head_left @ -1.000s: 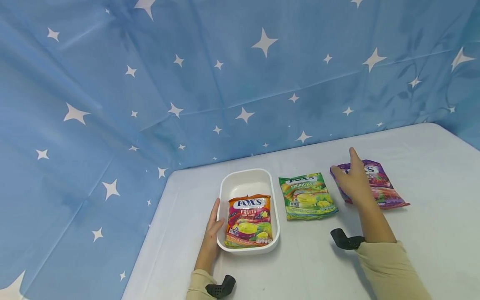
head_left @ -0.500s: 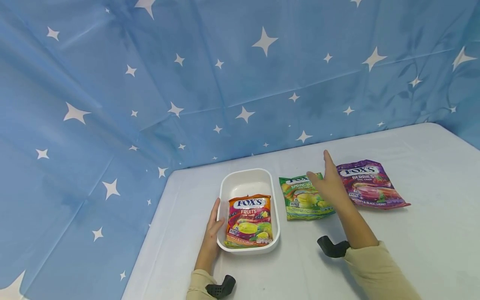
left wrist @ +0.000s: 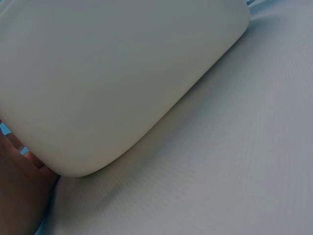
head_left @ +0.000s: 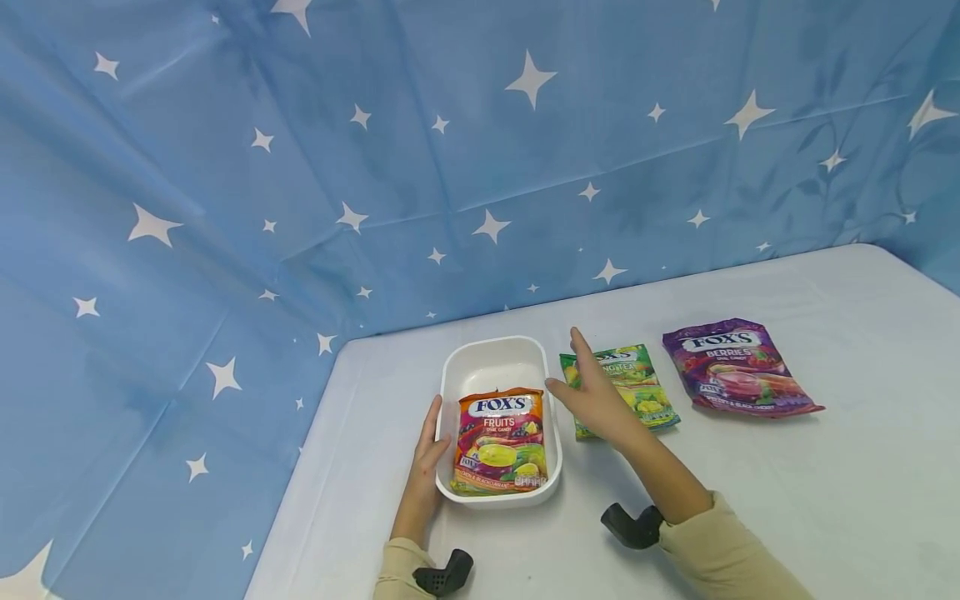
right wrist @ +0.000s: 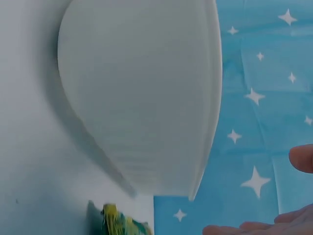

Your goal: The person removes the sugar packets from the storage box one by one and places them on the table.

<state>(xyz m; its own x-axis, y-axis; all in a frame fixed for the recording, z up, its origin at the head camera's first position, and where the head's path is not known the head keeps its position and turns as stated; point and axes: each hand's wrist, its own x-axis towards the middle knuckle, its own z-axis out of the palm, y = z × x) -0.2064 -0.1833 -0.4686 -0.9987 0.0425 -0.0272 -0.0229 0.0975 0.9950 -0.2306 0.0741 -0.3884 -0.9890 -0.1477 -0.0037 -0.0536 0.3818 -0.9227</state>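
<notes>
A white tub (head_left: 495, 358) stands on the table with an orange-and-red bag of Fox's Fruits candy (head_left: 498, 446) lying face up inside it. My left hand (head_left: 422, 471) lies along the tub's left side, fingers straight against the outer wall and thumb at the rim. In the left wrist view the tub's wall (left wrist: 117, 73) fills the upper left. To the tub's right, my right hand (head_left: 596, 404) is spread and holds nothing, its thumb tip beside the right rim. It partly hides a green bag of Fox's Spring Tea candy (head_left: 645, 392).
Farther right on the white-covered table (head_left: 862, 475) lies a purple bag of Fox's Berries candy (head_left: 738, 371). A blue curtain (head_left: 420, 167) with white stars stands behind the table and along its left side.
My right hand has moved left from over the purple bag, across the green bag, to the tub's right side, leaving both bags on the table. The left hand and the tub have stayed put.
</notes>
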